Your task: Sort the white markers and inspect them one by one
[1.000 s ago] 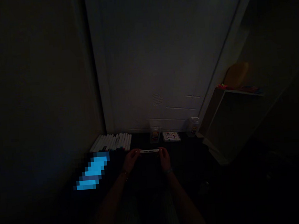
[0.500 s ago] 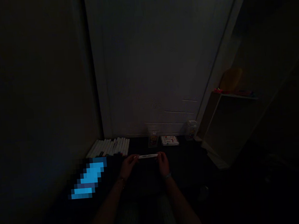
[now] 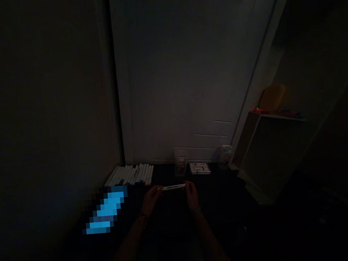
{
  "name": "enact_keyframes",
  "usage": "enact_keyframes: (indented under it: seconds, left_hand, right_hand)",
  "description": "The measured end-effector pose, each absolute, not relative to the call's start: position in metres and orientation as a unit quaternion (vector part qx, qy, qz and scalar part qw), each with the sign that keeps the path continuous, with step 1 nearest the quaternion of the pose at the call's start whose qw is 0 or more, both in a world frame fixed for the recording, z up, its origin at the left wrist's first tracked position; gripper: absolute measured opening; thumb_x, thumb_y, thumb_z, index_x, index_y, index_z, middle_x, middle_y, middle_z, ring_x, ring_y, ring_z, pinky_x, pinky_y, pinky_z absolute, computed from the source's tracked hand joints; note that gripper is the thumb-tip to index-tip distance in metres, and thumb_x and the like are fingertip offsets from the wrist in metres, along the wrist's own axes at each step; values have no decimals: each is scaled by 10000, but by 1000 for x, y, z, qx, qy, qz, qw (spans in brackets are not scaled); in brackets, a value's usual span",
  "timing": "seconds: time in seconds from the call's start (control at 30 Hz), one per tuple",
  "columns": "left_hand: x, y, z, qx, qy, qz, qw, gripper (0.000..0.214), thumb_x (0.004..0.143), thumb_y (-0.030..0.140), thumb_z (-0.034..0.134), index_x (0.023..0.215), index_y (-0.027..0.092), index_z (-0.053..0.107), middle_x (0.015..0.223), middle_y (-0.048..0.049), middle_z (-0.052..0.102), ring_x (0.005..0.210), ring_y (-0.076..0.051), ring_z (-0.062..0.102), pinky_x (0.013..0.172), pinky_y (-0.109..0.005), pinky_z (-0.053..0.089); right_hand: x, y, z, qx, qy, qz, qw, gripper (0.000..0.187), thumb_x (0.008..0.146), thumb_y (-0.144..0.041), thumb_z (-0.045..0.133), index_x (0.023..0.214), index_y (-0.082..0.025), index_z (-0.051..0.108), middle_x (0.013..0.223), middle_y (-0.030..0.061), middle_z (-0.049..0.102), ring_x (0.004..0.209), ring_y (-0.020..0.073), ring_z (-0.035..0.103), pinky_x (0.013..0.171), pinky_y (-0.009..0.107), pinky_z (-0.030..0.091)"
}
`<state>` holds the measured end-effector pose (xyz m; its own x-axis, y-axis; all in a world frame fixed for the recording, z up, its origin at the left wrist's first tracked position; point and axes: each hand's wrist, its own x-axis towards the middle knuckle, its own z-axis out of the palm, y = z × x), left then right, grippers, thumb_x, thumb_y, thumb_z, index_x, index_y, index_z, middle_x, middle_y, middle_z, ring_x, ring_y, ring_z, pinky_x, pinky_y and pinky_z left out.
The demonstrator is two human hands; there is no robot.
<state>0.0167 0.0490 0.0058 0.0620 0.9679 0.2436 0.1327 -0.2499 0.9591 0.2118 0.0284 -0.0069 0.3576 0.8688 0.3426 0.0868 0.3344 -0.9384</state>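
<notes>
The room is very dark. A white marker pen (image 3: 174,187) lies level between my two hands above a dark surface. My left hand (image 3: 151,200) pinches its left end and my right hand (image 3: 192,195) pinches its right end. A row of several white markers (image 3: 131,175) lies side by side just beyond my left hand, against the wall.
A glowing blue, pixelated strip (image 3: 106,209) lies to the left. Two small clear containers (image 3: 181,165) (image 3: 226,156) and a flat printed card (image 3: 200,168) stand by the pale door. A white shelf unit (image 3: 269,155) with a yellow object on top stands at right.
The view has shifted slightly; both hands keep holding the marker at its ends, and its left end now sits a little lower than its right.
</notes>
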Motion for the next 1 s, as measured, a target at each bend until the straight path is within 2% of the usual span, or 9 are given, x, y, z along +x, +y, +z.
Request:
enact_keyframes:
  seconds: [0.1, 0.23, 0.57, 0.7, 0.87, 1.0]
  left_hand:
    - [16, 50, 6, 601, 458, 512, 408, 472, 670, 547, 507, 901, 150, 615, 772, -34, 644, 767, -180, 583, 712, -267, 438]
    - [14, 54, 4, 592, 462, 514, 415, 499, 675, 553, 496, 929, 140, 616, 798, -48, 662, 808, -193, 592, 754, -285, 441]
    - [10, 50, 1, 600, 492, 511, 370, 522, 712, 533, 447, 1043, 156, 594, 902, -44, 670, 926, -209, 582, 864, -319, 414]
    - [10, 49, 3, 600, 493, 515, 362, 544, 732, 514, 435, 1122, 150, 543, 915, -52, 668, 971, -214, 567, 900, -334, 395]
    - [14, 42, 13, 608, 470, 529, 360, 516, 748, 495, 426, 1156, 193, 513, 1148, -48, 574, 1093, -200, 494, 954, -327, 353]
    - [12, 47, 6, 609, 477, 527, 351, 520, 725, 533, 431, 1091, 185, 556, 1087, -54, 608, 1035, -205, 534, 929, -323, 377]
  right_hand:
    - [211, 28, -9, -489, -493, 297, 655, 359, 821, -453, 382, 978, -185, 561, 765, 19, 609, 671, 138, 549, 629, 235, 425]
    - [212, 30, -13, -495, -495, 275, 659, 344, 810, -446, 407, 963, -188, 575, 899, 41, 618, 812, 158, 561, 724, 245, 421]
    - [210, 29, -9, -485, -512, 271, 655, 407, 825, -447, 373, 1067, -186, 571, 1007, 60, 620, 891, 169, 569, 767, 266, 432]
    - [209, 27, -7, -485, -502, 284, 658, 411, 816, -439, 393, 1078, -183, 578, 997, 69, 627, 849, 180, 580, 728, 276, 447]
    - [208, 25, -4, -494, -490, 273, 664, 389, 797, -441, 422, 1036, -191, 600, 928, 55, 641, 748, 168, 585, 675, 275, 453]
    - [208, 27, -5, -504, -492, 262, 660, 388, 799, -459, 408, 1008, -196, 603, 884, 46, 643, 687, 149, 580, 635, 257, 451]
